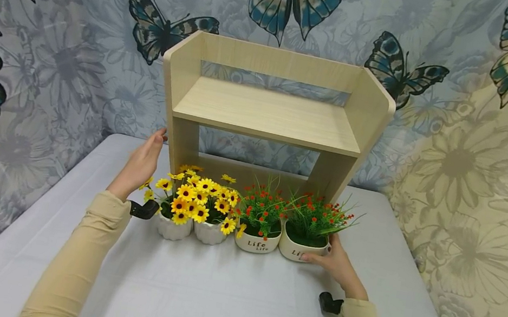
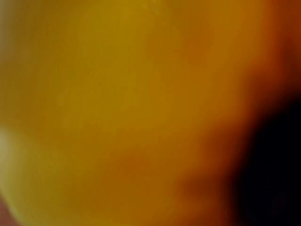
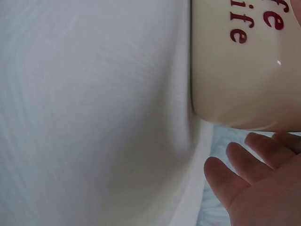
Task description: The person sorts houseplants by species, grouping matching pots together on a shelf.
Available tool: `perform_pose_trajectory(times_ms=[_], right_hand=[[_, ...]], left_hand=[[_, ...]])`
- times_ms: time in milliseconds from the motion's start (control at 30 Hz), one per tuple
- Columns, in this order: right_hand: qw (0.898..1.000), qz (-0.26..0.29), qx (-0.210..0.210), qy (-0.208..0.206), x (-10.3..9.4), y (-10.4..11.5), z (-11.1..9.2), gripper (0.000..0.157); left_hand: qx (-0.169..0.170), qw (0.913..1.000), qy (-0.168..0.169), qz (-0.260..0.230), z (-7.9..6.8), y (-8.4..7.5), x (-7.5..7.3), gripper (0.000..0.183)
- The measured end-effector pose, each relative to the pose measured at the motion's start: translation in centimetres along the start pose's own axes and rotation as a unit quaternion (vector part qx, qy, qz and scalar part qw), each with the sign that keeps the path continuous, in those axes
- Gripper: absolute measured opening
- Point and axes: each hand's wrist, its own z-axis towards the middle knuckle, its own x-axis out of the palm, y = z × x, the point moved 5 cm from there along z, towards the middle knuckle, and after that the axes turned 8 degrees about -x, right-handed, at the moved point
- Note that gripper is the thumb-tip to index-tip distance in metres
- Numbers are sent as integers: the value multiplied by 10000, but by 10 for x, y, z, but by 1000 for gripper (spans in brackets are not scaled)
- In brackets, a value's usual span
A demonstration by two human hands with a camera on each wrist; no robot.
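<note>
In the head view, a two-tier wooden shelf (image 1: 268, 111) stands at the back of the table. My left hand (image 1: 141, 163) is raised by its left side, fingers straight, beside the yellow flowers (image 1: 199, 197) in two white pots (image 1: 174, 230). A blurred yellow petal (image 2: 117, 94) fills the left wrist view. My right hand (image 1: 339, 264) holds the rightmost cream pot (image 1: 292, 248), which bears red flowers and grass; the thumb lies across its front and the fingers reach its right side. In the right wrist view, several fingers (image 3: 249, 165) show beside this lettered pot (image 3: 240, 80).
A second cream pot (image 1: 256, 242) with red flowers stands between the white pots and the held one, completing a row before the shelf. A white cloth (image 1: 223, 296) covers the table. Butterfly-patterned fabric (image 1: 65, 70) hangs behind and at both sides.
</note>
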Motion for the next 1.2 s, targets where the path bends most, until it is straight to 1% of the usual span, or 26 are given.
perform_pose_trajectory(times_ms=[100, 233, 367, 467, 600, 767, 967, 1133, 1167, 1200], right_hand=[[10000, 30, 27, -16, 2, -1, 0, 113], [9999, -30, 120, -25, 2, -2, 0, 114], [10000, -69, 61, -27, 3, -2, 2, 115], [10000, -82, 40, -38, 3, -2, 3, 114], [9998, -95, 182, -58, 5, -3, 2, 113], [9995, -60, 303, -80, 6, -3, 2, 112], [9995, 28, 299, -132, 6, -1, 2, 110], [9993, 36, 364, -74, 6, -1, 2, 108], [9992, 31, 387, -47, 6, 5, 0, 108], [9992, 16, 391, -43, 6, 4, 0, 108]], left_hand=[[-187, 9997, 164, -3, 4, 1, 2, 67], [-407, 9987, 300, -96, 8, 0, 4, 71], [-597, 9970, 466, -178, 13, -1, 8, 75], [-680, 9959, 567, -183, 17, 0, 11, 78], [-749, 9949, 634, -228, 21, 2, 14, 82], [-814, 9942, 570, -411, 23, 3, 17, 84], [-831, 9947, 344, -491, 24, 1, 19, 85], [-1000, 9934, 241, -507, 25, 0, 20, 87], [-1033, 9930, 240, -522, 25, 1, 21, 87], [-1063, 9926, 247, -542, 25, 1, 21, 87]])
